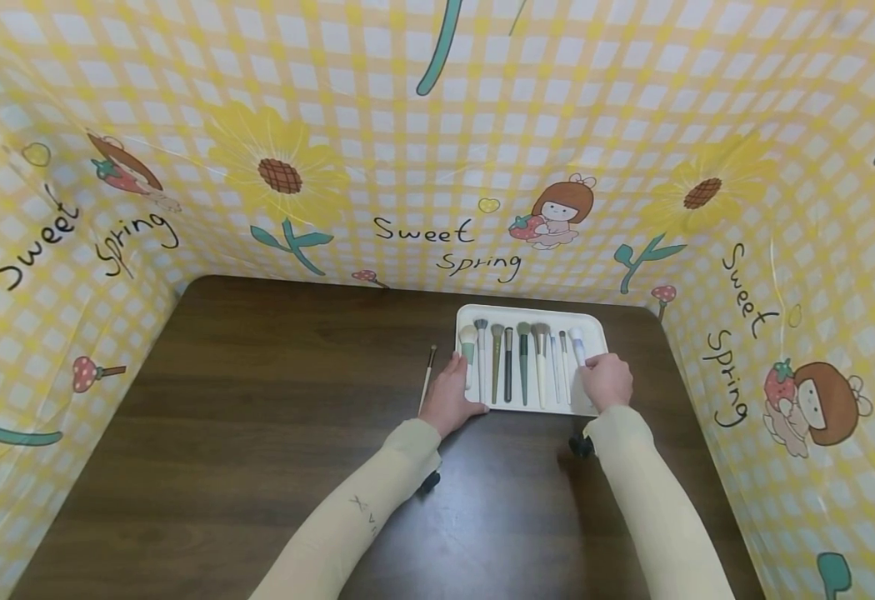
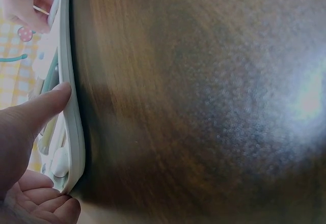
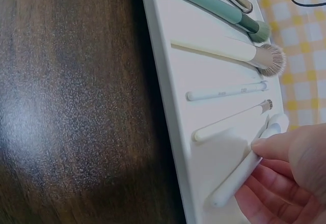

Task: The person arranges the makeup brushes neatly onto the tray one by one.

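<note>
A white tray (image 1: 595,332) holds several makeup brushes (image 1: 523,362) lying side by side, bristles toward the back wall. At the tray's front left corner, my left hand (image 1: 448,400) grips the rim; in the left wrist view its thumb presses on the front rim (image 2: 75,132) with fingers curled at the corner. My right hand (image 1: 608,382) is over the tray's right end. In the right wrist view it pinches a white makeup brush (image 3: 237,179) between thumb and fingers. That brush slants beside a thin cream-handled brush (image 3: 229,123).
One thin makeup brush (image 1: 428,375) lies on the dark wooden table (image 1: 257,433), left of the tray and close to my left hand. A yellow checked cloth (image 1: 377,150) rises behind the table and along both sides.
</note>
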Available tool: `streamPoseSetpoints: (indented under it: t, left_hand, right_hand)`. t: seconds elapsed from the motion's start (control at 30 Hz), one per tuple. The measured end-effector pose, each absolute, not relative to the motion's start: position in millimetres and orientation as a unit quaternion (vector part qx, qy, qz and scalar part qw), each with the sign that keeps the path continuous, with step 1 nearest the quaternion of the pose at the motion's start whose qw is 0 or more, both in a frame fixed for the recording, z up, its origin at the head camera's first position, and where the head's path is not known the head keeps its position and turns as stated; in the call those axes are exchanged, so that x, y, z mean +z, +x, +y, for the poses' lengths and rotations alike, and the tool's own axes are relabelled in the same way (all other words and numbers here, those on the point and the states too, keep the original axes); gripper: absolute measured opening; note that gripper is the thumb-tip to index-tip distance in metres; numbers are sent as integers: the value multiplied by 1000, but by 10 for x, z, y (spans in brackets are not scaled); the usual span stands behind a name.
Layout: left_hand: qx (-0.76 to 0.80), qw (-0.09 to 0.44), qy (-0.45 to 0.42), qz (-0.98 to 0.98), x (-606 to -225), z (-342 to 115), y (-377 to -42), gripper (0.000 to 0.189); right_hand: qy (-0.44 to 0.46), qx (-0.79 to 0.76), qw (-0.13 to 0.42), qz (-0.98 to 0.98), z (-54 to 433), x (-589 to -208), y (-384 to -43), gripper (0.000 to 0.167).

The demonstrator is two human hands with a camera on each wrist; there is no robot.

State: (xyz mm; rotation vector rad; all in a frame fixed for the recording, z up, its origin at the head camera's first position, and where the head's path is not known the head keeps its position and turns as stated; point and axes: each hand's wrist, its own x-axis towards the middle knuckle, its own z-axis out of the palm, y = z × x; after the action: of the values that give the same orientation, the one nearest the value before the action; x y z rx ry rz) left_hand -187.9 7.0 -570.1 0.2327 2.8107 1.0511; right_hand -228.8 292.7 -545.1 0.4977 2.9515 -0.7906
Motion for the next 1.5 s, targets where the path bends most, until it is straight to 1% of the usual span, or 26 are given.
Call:
streamPoseSetpoints:
  t: [0.3,0.8,1.07,1.5]
  left_hand:
    - [345,64,76,933,-5710,73,-1877,103]
    - [347,61,81,933,-5712,71,-1866,102]
    - [341,62,82,934,-5722,72,-1869,102]
    - [338,67,79,935,-5716,72,-1869,103]
  right_hand:
    - [169,-262,33,950,2914,-5452,-2328,29]
    - [185,-279,24,942,2881,-5444,-2310,34]
    - [190,-294,38,936,2865,-5415,-2291,37]
    - [188,-279,39,941,2865,-5450,-2347,37]
